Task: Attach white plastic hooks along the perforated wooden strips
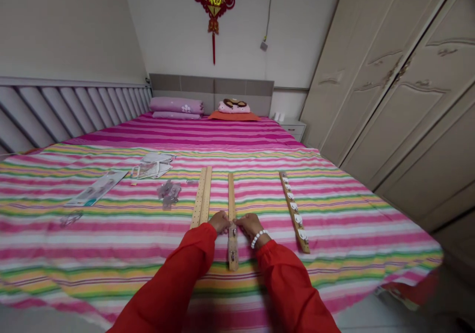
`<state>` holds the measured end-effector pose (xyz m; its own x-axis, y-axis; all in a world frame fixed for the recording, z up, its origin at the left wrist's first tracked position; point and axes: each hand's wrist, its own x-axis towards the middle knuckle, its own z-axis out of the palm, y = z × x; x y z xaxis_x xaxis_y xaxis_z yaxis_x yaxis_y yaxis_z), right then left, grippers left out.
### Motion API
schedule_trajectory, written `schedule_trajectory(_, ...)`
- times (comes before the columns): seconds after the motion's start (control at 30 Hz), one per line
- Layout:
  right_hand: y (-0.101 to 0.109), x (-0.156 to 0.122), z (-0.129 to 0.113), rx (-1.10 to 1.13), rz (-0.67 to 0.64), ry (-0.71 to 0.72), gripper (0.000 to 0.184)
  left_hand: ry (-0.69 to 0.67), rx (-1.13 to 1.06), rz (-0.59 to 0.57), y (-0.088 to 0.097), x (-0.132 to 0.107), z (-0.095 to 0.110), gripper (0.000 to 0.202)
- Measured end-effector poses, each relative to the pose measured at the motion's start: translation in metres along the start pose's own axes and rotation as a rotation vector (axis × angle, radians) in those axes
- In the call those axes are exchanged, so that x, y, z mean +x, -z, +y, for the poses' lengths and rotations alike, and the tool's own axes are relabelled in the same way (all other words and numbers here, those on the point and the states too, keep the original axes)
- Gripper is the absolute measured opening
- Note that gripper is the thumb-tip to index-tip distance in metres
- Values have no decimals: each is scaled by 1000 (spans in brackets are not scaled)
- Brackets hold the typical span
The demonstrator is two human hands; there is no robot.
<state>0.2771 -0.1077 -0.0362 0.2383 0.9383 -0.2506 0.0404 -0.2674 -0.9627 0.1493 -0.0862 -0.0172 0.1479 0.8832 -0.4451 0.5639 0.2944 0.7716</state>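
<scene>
A narrow wooden strip (231, 194) lies lengthwise in front of me on the striped bedspread. Two small metal hooks on clear backings, the nearer one a hook (233, 256), sit on its near part. My left hand (219, 221) is closed at the strip's left edge, fingers curled against it. From the right side my right hand (250, 225), with a white bead bracelet, pinches at the strip just beyond the hooks. What lies between its fingertips is too small to make out. Left of the strip are perforated wooden strips (202, 194), partly behind my left hand.
To the right lies a wooden strip with several white hooks (294, 207). On the left are loose clear adhesive pieces (169, 193), opened packaging (154, 166), a long blister pack (98, 188) and a small tangle of metal pieces (71, 218). Pillows (176, 106) lie by the headboard.
</scene>
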Motion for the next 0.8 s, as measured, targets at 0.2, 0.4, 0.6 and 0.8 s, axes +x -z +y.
schedule_trajectory(0.2,2,-3,-4,15,-54,-60,44,-31,-25,-56,3,-4,-3,23)
schedule_trajectory(0.4,1,-5,-4,37,-45,-63,40,-92,-22,-92,9,-8,-6,42)
schedule_trajectory(0.6,1,-6,-4,13,-39,-51,41,-123,19,-82,7,-9,-7,43)
schedule_trajectory(0.8,0,-1,3,-65,5,-2,39,-146,92,-70,6,-8,-9,44)
